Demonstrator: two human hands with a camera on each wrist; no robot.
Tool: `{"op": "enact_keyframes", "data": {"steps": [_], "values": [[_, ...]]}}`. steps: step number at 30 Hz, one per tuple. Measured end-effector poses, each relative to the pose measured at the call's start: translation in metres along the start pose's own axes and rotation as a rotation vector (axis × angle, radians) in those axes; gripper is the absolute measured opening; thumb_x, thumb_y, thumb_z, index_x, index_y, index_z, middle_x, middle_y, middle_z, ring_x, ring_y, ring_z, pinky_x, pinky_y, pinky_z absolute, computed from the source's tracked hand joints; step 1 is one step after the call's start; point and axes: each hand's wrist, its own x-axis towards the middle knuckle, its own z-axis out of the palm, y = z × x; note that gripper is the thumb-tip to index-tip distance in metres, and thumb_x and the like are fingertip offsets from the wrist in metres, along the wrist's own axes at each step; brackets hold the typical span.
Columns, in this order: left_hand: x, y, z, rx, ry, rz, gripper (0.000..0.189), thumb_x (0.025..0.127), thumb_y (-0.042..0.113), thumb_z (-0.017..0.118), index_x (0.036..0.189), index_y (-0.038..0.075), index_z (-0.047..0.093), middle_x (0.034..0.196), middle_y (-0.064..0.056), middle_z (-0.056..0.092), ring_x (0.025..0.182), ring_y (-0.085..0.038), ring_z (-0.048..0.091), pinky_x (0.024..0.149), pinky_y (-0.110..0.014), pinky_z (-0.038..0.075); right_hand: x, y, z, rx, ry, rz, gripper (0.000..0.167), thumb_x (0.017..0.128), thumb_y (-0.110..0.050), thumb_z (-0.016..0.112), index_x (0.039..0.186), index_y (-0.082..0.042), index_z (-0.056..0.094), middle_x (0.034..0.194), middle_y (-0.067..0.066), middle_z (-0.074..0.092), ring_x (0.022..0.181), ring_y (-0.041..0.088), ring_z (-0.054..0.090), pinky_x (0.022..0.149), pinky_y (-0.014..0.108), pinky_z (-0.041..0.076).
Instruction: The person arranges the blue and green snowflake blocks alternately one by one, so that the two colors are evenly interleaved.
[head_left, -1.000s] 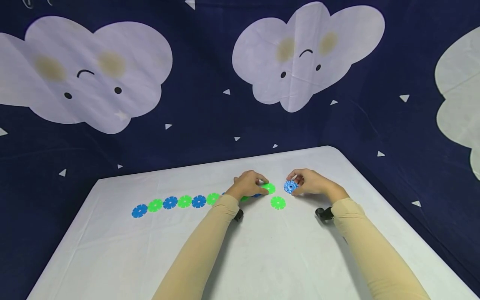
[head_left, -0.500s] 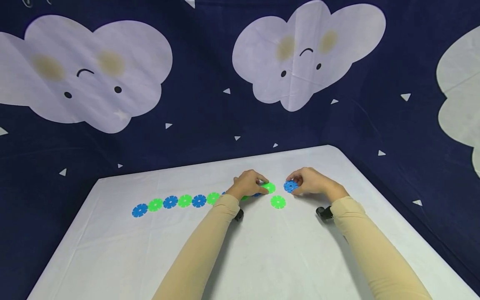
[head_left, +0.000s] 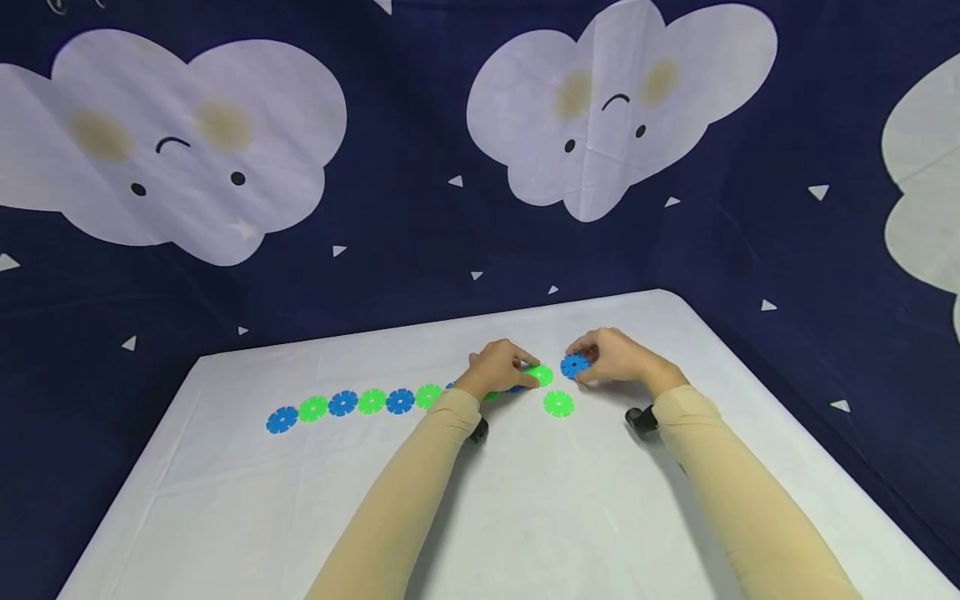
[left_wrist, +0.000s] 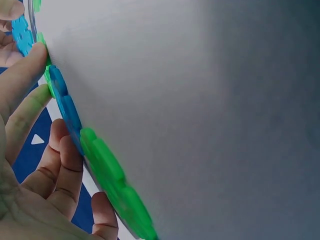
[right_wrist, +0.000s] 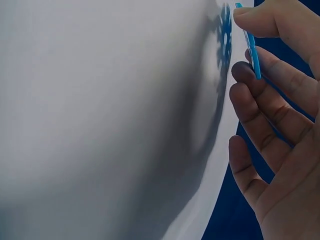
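My left hand (head_left: 497, 368) pinches the green notched disc (head_left: 542, 374) at the right end of a row of interlocking plastic discs. Under this hand, part of the row is hidden from the head camera. In the left wrist view a blue disc (left_wrist: 65, 105) and a larger-looking green disc (left_wrist: 117, 182) run along beside the fingers. Between thumb and fingertips, my right hand (head_left: 618, 358) holds a blue notched disc (head_left: 574, 366), just right of the row's end. Seen edge-on in the right wrist view, that disc (right_wrist: 254, 57) is raised above the tabletop, where its shadow falls.
One loose green disc (head_left: 558, 403) lies just in front of the row's right end. Leftward the row alternates blue and green, ending with a blue disc (head_left: 282, 420). The white table (head_left: 525, 517) meets a dark blue cloth backdrop (head_left: 405, 208) with clouds.
My right hand has brought the blue disc slightly left and away from me, closer to the row's end, and the disc has tilted. The left hand keeps its place.
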Motion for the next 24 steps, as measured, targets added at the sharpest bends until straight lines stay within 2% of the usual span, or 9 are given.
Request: {"op": "enact_keyframes", "data": {"steps": [9,24], "values": [[-0.002,0.002,-0.002,-0.008,-0.008,-0.004,0.039,0.09,0.035,0.09,0.127,0.028,0.081,0.119,0.0,0.076,0.114,-0.018,0.065,0.115,-0.068,0.037,0.008,-0.01,0.002,0.006,-0.022,0.014,0.049,0.086,-0.023,0.087,0.13,-0.003,0.076,0.127,0.016,0.075,0.116,0.031,0.07,0.105,0.05,0.057],[0.0,0.001,-0.001,-0.005,-0.005,0.004,0.038,0.09,0.034,0.09,0.127,0.029,0.081,0.114,0.0,0.076,0.111,-0.017,0.065,0.114,-0.068,0.037,0.011,-0.007,0.009,0.016,-0.021,0.032,0.048,0.086,-0.024,0.088,0.127,-0.003,0.077,0.124,0.017,0.07,0.117,0.033,0.068,0.108,0.054,0.055]]}}
